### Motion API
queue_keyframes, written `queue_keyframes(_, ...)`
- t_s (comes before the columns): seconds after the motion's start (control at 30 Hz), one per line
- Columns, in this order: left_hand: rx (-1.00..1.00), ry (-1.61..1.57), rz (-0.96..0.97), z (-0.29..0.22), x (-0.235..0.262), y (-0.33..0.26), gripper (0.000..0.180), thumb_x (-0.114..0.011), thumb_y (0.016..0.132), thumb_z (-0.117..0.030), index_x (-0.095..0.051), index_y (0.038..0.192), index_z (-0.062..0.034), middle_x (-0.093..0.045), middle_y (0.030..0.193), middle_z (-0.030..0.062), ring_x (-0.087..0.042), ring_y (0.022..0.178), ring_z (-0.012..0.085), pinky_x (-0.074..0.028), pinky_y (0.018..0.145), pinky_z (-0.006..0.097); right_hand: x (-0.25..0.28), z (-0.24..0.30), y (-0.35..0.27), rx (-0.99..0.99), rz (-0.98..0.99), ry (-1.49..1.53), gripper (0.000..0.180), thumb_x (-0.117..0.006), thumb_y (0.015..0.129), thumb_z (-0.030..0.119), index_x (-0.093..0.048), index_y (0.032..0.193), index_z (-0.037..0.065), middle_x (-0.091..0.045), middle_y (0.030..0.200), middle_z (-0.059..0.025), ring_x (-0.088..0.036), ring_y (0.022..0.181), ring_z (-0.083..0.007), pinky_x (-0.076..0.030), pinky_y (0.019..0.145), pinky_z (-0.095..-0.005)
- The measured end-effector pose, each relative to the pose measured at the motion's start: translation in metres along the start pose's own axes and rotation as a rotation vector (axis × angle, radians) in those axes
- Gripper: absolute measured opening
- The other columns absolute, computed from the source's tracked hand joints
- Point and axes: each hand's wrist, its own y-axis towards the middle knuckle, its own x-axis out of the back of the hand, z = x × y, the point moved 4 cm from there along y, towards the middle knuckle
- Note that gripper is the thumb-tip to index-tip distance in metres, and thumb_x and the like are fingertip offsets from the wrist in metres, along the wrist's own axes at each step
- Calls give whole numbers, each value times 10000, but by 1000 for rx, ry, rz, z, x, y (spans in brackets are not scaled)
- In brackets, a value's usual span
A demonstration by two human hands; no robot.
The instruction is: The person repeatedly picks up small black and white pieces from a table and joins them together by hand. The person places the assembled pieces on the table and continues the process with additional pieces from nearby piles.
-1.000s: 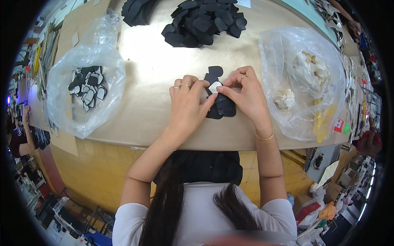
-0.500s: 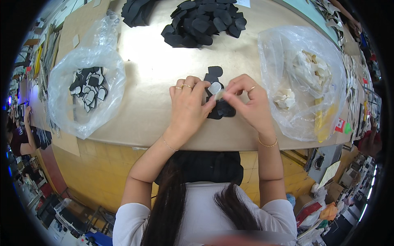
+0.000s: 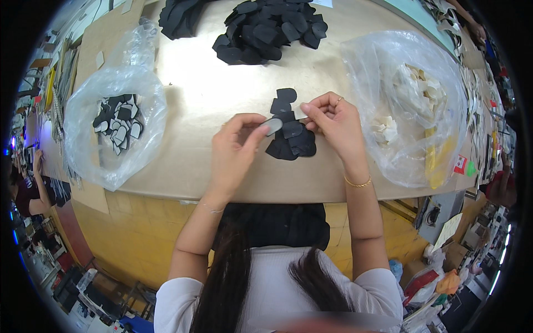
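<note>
Your left hand is pinching one pale-faced piece between thumb and fingertips, closed down to the thickness of the piece, which is sticking out beyond the tips toward your other hand. Your right hand is holding one whitish scrap between thumb and forefinger, those two tips pressing together while the other fingers are curling loosely behind. The piece and the scrap are sitting apart, with a gap between your two sets of fingertips.

Between your fingertips and just nearer to you, a small group of black pieces is lying on the table; they are overlapping too much for a sure count. Well beyond your fingers, two larger black lots are lying: one loose heap and, to its left, one fanned stack. Two clear plastic bags are flanking you. The left bag, well left of your left fingers, is holding many black-and-white pieces; the right bag, right of your right fingers, is showing two clumps of cream scraps.

The pinched piece is showing a smooth, pale grey face, a rounded end and a dark edge.
</note>
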Motion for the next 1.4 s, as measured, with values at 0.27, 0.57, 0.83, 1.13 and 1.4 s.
queue_keyframes(0.27, -183, 210, 274, -10, 19, -16, 74, -691, 926, -49, -698, 981, 0, -673, 934, 60, -609, 855, 154, -484, 750, 282, -5, 3, -16, 199, -87, -298, 244, -799, 854, 184, -687, 792, -24, -659, 880, -77, -610, 686, -123, -503, 634, -263)
queue_keyframes(0.57, -552, 462, 401, -13, 1, -24, 102, -674, 894, -52, -617, 977, -47, -630, 1163, 103, -569, 1077, 301, -413, 973, 413, -15, 0, -6, 269, -28, -528, 227, -800, 836, 183, -704, 760, -9, -569, 1054, -71, -588, 882, -151, -504, 752, -279)
queue_keyframes(0.83, -626, 507, 390, -13, -3, -25, 144, -671, 878, -46, -588, 995, -58, -619, 1211, 106, -564, 1096, 301, -405, 965, 426, -17, -1, -6, 276, -51, -551, 233, -784, 794, 213, -719, 737, -4, -616, 1029, -111, -563, 987, -283, -438, 889, -389)
queue_keyframes(1.13, -717, 607, 401, -15, -11, -26, 168, -682, 850, -46, -592, 990, -70, -603, 1342, 80, -560, 1103, 295, -398, 956, 424, -20, -2, -7, 324, -83, -605, 207, -785, 807, 176, -709, 738, -3, -589, 1029, -100, -554, 987, -266, -441, 860, -370)
queue_keyframes(1.4, -727, 677, 375, -14, -18, -26, 151, -673, 855, -48, -595, 982, -76, -624, 1319, 63, -562, 1080, 285, -402, 941, 411, -19, -9, -19, 443, -180, -697, 174, -769, 834, 106, -657, 930, 11, -546, 1033, -88, -554, 935, -272, -430, 855, -395)
